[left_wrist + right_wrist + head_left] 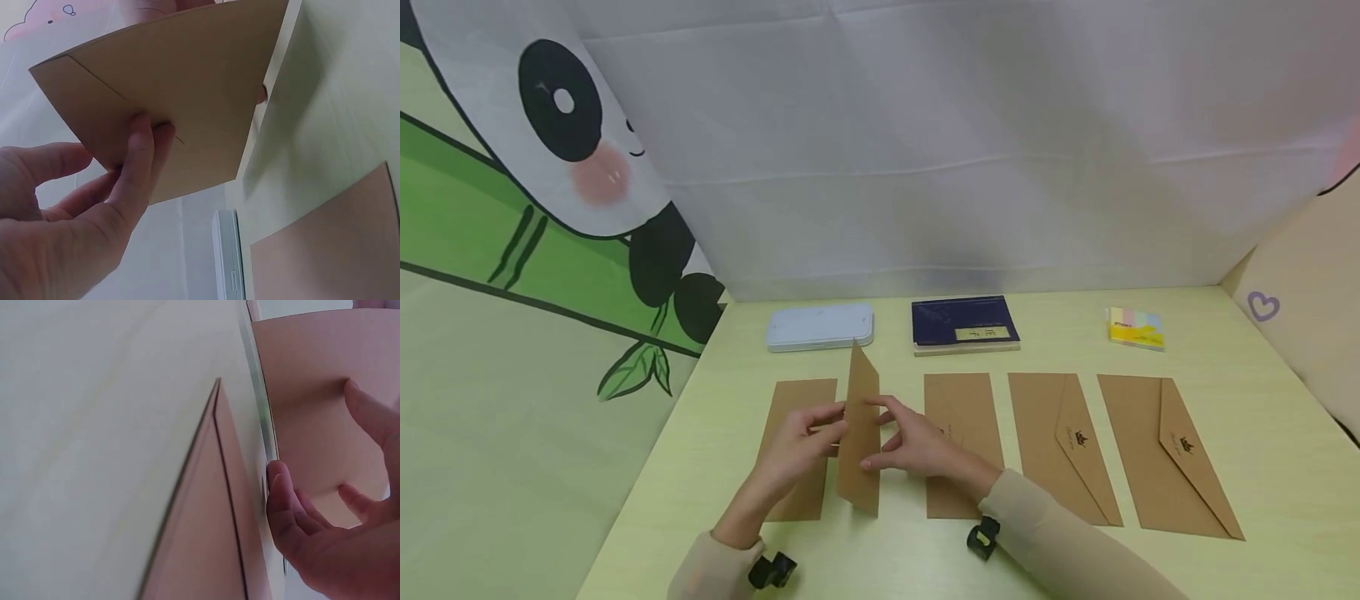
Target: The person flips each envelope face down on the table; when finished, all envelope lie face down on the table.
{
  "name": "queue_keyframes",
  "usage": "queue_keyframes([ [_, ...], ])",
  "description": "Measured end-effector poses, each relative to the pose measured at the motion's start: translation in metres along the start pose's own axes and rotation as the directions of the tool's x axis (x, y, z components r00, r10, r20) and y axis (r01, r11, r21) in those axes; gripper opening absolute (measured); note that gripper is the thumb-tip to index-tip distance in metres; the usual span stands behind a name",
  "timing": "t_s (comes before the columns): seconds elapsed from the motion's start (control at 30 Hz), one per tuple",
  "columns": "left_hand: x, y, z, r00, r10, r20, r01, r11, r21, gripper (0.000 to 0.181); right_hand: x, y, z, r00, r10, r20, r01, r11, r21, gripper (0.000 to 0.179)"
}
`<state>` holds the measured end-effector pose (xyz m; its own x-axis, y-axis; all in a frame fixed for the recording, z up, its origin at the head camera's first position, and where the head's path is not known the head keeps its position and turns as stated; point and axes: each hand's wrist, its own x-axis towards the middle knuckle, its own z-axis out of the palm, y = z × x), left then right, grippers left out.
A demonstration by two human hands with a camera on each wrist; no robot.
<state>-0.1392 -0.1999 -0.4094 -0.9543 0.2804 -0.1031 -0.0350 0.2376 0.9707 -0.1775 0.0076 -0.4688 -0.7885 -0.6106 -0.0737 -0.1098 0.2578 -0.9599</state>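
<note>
A brown paper envelope (859, 450) stands upright on its edge between my two hands, above the left half of the table. My left hand (797, 442) holds it from the left, bent fingers against the side with the flap seam, as the left wrist view shows. On the other side, my right hand (921, 446) grips it, with two fingertips (351, 390) denting the plain face and the other fingers curled at an edge. Another brown envelope (805, 396) lies flat behind the left hand. A third envelope (962, 400) lies partly under the right forearm.
Two flap-up envelopes with crown prints, one nearer (1037, 433) and one farther right (1142, 450), lie in the row. Behind stand a light-blue flat case (820, 325), a dark-blue notebook (958, 321) and pastel sticky notes (1135, 329). White cloth (962, 167) hangs at the back.
</note>
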Motion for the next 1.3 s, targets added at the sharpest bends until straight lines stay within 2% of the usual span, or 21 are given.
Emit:
queue_keyframes([
  [0.13,0.001,-0.002,-0.005,1.000,-0.020,-0.020,0.019,0.999,-0.040,0.040,-0.002,0.001,-0.003,1.000,-0.008,-0.007,0.008,1.000,-0.005,0.084],
  [0.37,0.000,-0.003,-0.009,0.995,-0.048,-0.093,0.041,0.996,-0.081,0.038,-0.004,-0.001,-0.011,0.998,0.010,-0.058,-0.013,0.999,-0.037,0.081],
  [0.57,0.000,-0.008,-0.009,0.980,-0.080,-0.184,0.064,0.994,-0.088,0.040,-0.003,0.000,-0.014,0.997,-0.001,-0.079,-0.008,0.994,-0.105,0.075],
  [0.7,0.001,-0.015,-0.009,0.968,-0.095,-0.234,0.087,0.995,-0.042,0.038,-0.004,0.001,-0.016,0.996,0.000,-0.087,-0.015,0.985,-0.169,0.067],
  [0.83,0.004,-0.025,-0.009,0.962,-0.095,-0.258,0.110,0.993,0.041,0.037,-0.005,0.001,-0.018,0.994,-0.026,-0.105,-0.002,0.966,-0.260,0.059],
  [1.03,0.005,-0.033,-0.005,0.969,-0.085,-0.232,0.127,0.977,0.173,0.037,-0.004,0.000,-0.020,0.988,-0.071,-0.139,0.012,0.922,-0.387,0.050],
  [1.13,0.007,-0.037,-0.003,0.974,-0.076,-0.212,0.127,0.963,0.236,0.037,-0.004,-0.002,-0.019,0.987,-0.057,-0.147,-0.012,0.903,-0.430,0.050],
  [1.3,0.011,-0.045,0.001,0.982,-0.028,-0.187,0.091,0.936,0.339,0.038,-0.004,-0.005,-0.017,0.988,-0.005,-0.157,-0.073,0.871,-0.486,0.050],
])
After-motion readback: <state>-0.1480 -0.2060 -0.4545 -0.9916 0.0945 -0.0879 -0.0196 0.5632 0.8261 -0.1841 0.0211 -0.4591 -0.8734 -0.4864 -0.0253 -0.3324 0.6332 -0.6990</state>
